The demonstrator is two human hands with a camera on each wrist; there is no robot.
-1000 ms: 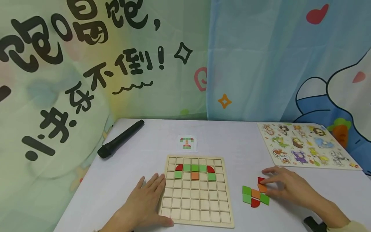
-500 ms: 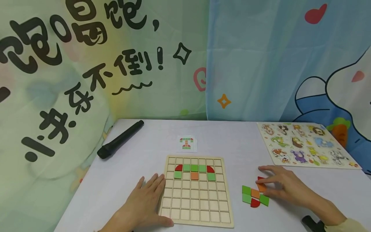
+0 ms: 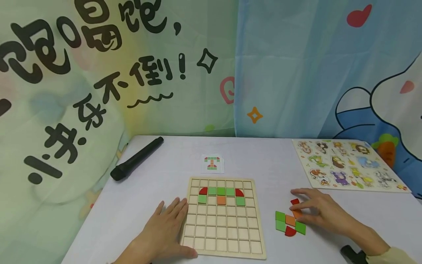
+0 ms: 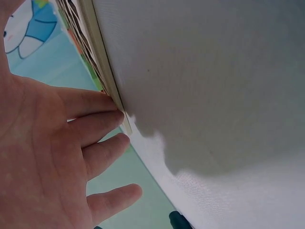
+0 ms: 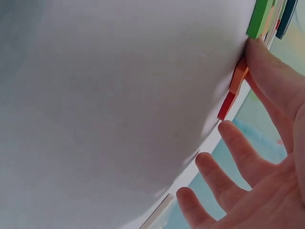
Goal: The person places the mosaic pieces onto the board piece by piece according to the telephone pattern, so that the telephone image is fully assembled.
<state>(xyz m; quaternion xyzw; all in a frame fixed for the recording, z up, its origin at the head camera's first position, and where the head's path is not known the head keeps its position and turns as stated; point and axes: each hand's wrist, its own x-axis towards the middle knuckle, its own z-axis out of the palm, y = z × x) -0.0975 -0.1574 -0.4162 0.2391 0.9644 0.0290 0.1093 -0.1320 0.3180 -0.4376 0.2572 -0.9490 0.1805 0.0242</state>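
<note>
The left hand (image 3: 161,233) lies with straight fingers along the left edge of the wooden grid board (image 3: 227,244), thumb at its lower corner. In the left wrist view its fingertips touch the board's side (image 4: 102,57). Red, green and orange pieces fill cells near the board's top. At the right, the right hand (image 3: 326,211) pinches an orange piece (image 3: 297,213) between thumb and index finger; a red piece (image 3: 295,201) lies against it. Beside them are green pieces (image 3: 280,216), another orange piece (image 3: 290,220) and a red rounded piece (image 3: 290,231).
A small pattern card (image 3: 212,163) lies behind the board. A black stick-shaped object (image 3: 136,158) is at the table's back left, and an animal picture board (image 3: 349,167) at the back right. Printed curtains hang behind the table.
The right hand has moved slightly left, and the orange piece at its fingers has shifted a little left with it; the red piece beside it has also moved slightly. The left hand stays in place.
</note>
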